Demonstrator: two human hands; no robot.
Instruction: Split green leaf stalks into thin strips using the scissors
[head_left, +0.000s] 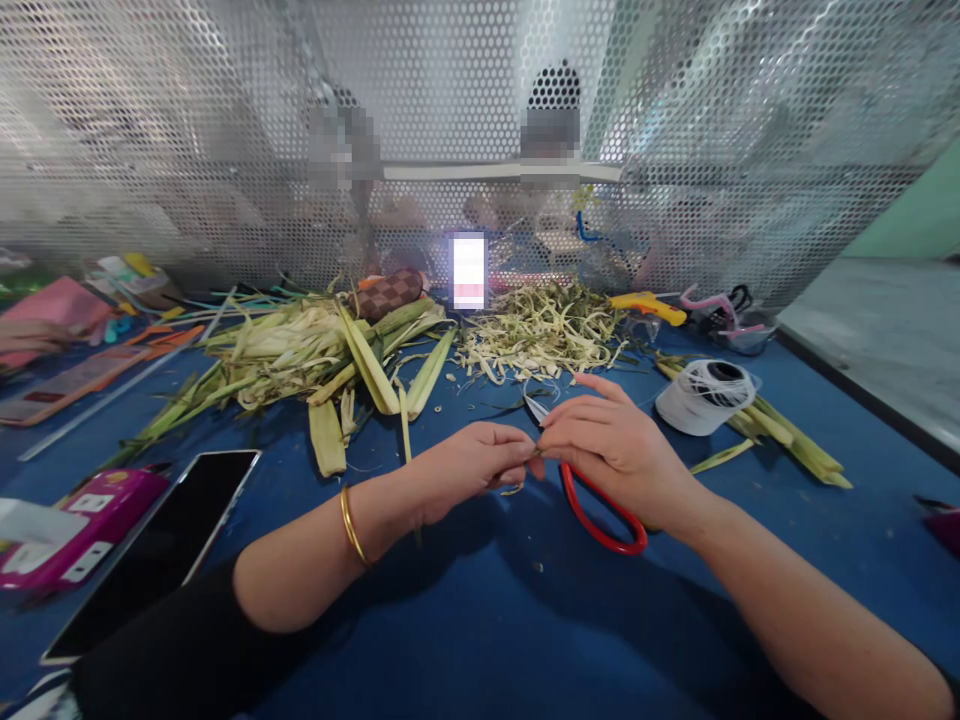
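My left hand (491,460) is closed in a pinch, its fingertips meeting those of my right hand (607,445). A thin greenish plant strip (512,490) shows at the pinch, mostly hidden by the fingers. Thumb and index of my right hand are pressed together there, with the other fingers stretched out. Under my right hand lie scissors (611,530) with red handles, their blades pointing away from me. A pile of pale green husk-like leaves (277,350) lies beyond my left hand. Shredded trimmings (547,330) are heaped behind my right hand.
A white thread spool (701,400) stands at right beside long leaves (806,440). At left are a dark phone (157,540) and a magenta case (82,530). Behind stand a lit screen (469,270) and a perforated metal panel (465,90). Another person's hand (30,340) is far left.
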